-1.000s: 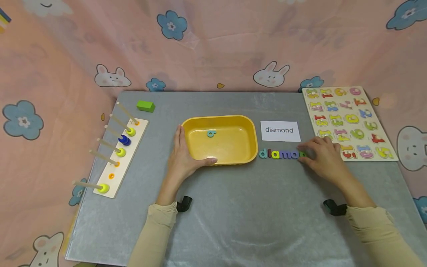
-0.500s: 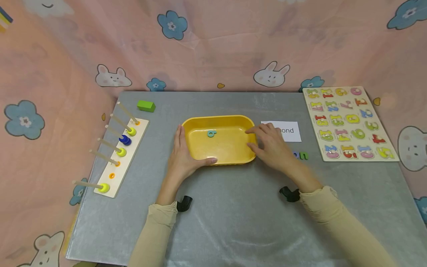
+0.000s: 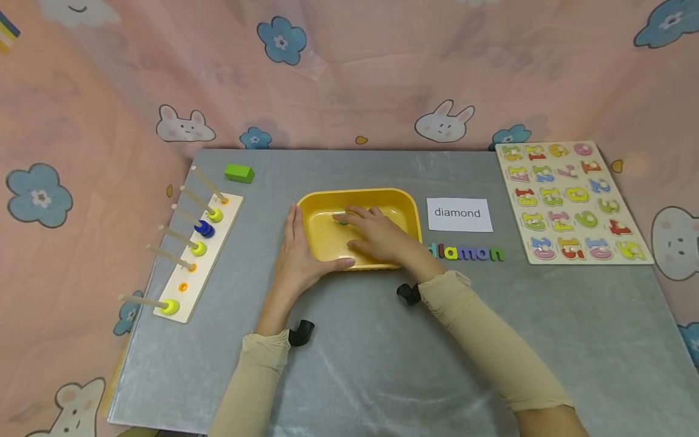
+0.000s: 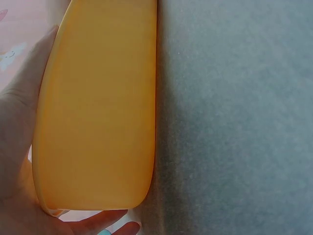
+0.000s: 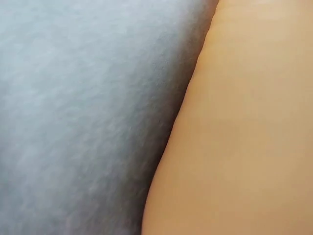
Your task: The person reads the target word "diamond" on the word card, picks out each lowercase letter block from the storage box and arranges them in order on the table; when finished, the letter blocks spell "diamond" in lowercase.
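In the head view my left hand [image 3: 297, 258] holds the left front corner of a yellow tray [image 3: 412, 212], fingers along its left side and thumb on the front rim. The left wrist view shows that hand round the tray's outer wall [image 4: 98, 107]. My right hand [image 3: 382, 238] reaches inside the tray, its thumb apart from its fingers. Under its fingertips lies a small teal letter [image 3: 341, 220], mostly covered; contact is hard to tell. Right of the tray, coloured letters [image 3: 466, 253] form a row reading "diamon", the first partly behind my right wrist. Only bare arm and cloth show in the right wrist view.
A white card [image 3: 460, 215] printed "diamond" lies above the letter row. Farther right is a number puzzle board [image 3: 597, 194]. At left stand a pegged board [image 3: 199, 261] with coloured rings and a green block [image 3: 239, 173]. Grey cloth [image 3: 349, 364] covers the table.
My right hand has left the green n at the end of the letter row and moved left into the tray, over the teal letter. My left hand has kept its place on the tray.
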The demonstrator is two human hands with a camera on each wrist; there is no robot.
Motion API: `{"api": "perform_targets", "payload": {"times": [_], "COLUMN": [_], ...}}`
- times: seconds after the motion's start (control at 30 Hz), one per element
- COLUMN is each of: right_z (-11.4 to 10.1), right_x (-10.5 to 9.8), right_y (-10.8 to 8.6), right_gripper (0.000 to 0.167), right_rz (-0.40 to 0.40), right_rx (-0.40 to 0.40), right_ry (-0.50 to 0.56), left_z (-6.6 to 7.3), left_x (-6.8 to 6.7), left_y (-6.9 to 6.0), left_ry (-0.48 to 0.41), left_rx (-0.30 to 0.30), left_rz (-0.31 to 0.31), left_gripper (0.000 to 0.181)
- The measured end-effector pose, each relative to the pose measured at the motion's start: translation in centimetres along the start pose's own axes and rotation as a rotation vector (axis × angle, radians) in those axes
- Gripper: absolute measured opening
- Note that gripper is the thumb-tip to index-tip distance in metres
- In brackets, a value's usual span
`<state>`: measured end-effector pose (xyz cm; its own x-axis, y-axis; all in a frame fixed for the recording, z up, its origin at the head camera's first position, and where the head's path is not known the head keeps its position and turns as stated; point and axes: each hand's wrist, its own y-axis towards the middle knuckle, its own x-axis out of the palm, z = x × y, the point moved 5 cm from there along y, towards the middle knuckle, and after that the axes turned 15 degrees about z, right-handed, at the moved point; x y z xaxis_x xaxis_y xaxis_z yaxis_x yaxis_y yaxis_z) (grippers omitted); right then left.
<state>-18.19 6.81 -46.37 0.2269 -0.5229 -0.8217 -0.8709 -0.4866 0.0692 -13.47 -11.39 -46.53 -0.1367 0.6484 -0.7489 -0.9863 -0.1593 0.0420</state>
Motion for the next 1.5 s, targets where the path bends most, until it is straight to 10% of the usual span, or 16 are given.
{"api": "perform_targets", "payload": {"times": [0.47,0.83,1.17,1.5], "right_z": [-0.2,-0.4,0.5,2.9], "right_x": [0.5,-0.8,-5.2,-9.2], "right_y": [0.4,-1.1,-5.1,-10.8], "right_gripper": [0.013,0.014,0.015,0.027], "right_rz": [0.112,0.097,0.435,0.741], "right_rx": [0.015,0.048,-0.017,-0.055], "right_ry": [-0.021,-0.002,0.243,0.197], "left_z": [0.0,-0.1,0.0,-0.1], "left_x": [0.1,0.0,0.0,0.2], "left_y": [0.0,0.0,0.0,0.0], "left_ry": [-0.008,-0.012,-0.022,-0.018], "left_rx": [-0.003,-0.010,-0.005,-0.018], "left_rz": [0.008,0.000,0.010,-0.004], "left_gripper": [0.157,0.156,0.157,0.157]}}
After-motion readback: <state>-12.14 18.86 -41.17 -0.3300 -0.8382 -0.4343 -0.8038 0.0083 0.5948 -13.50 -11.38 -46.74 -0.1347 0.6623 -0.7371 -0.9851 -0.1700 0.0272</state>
